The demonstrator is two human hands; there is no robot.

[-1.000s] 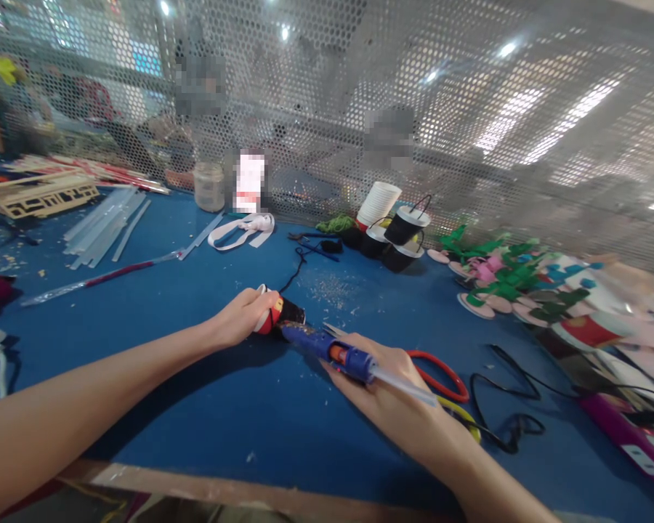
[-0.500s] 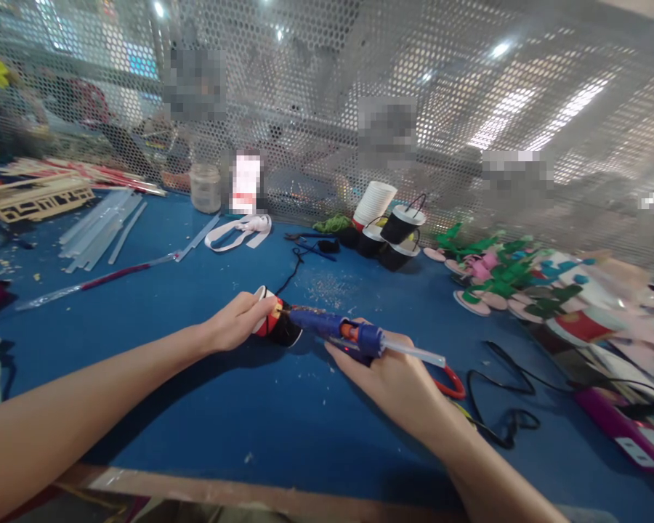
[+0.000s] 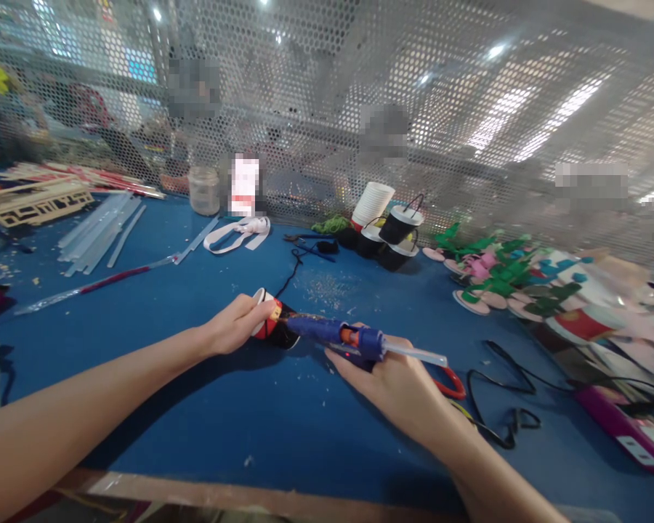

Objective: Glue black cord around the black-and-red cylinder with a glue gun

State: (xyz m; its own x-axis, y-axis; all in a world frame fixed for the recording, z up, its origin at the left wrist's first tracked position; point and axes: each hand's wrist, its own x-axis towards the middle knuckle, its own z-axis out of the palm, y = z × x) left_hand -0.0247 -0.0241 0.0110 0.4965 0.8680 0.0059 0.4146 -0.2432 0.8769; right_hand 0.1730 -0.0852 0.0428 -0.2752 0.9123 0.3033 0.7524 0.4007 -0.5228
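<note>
My left hand grips a small paper cup decorated in red, white and black, lying on its side on the blue table. My right hand holds a blue glue gun with a clear glue stick sticking out of its back. The gun's nozzle touches the cup's black part. Red-handled scissors lie just behind my right hand.
Clear glue sticks, a white ribbon, a jar and stacked cups sit farther back by the perforated metal screen. Felt flowers and craft pieces crowd the right. A black cord loops near my right wrist.
The glue gun has swung from pointing across the table onto the cup, its nozzle now against it. My left hand keeps the cup in place.
</note>
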